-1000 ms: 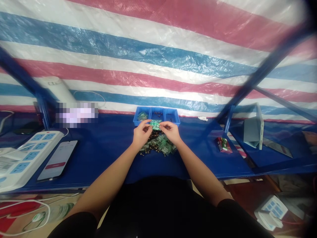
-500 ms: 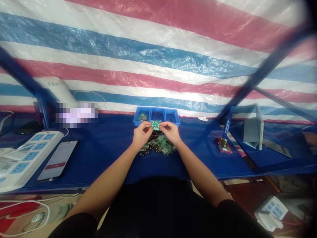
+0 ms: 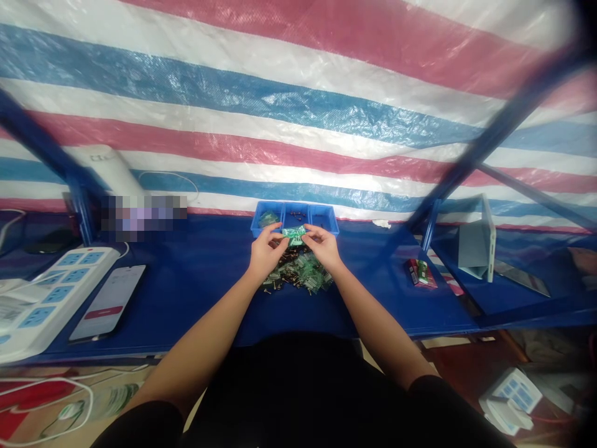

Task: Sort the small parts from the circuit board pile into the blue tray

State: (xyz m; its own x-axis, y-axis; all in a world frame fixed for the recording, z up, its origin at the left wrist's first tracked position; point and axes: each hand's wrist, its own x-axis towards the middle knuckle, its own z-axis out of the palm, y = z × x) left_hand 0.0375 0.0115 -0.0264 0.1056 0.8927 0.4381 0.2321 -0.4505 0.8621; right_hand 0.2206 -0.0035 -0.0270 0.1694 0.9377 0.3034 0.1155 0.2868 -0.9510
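Between my two hands is a small green-and-clear plastic packet (image 3: 293, 235), stretched flat above the table. My left hand (image 3: 265, 251) pinches its left edge with the thumb, the index finger reaching along the top corner. On the opposite edge my right hand (image 3: 323, 249) grips it the same way. Just below lies a pile of similar green packets (image 3: 313, 272) mixed with small dark and brass-coloured screws (image 3: 275, 285). Directly behind the hands stands a blue tray with three compartments (image 3: 334, 218); green packets lie in its left one, a few small screws in the others.
On the left of the blue table (image 3: 186, 292) are a phone (image 3: 109, 303), a white power strip (image 3: 60, 298) and a white cylinder (image 3: 109, 171). A small red box (image 3: 421, 274) and a propped tablet (image 3: 485, 239) stand right. Blue frame bars (image 3: 461, 162) slant alongside.
The fingers have shifted on the packet: both index fingers are lifted a little and more spread, and more of the packet's face shows. The pile and tray stay put.
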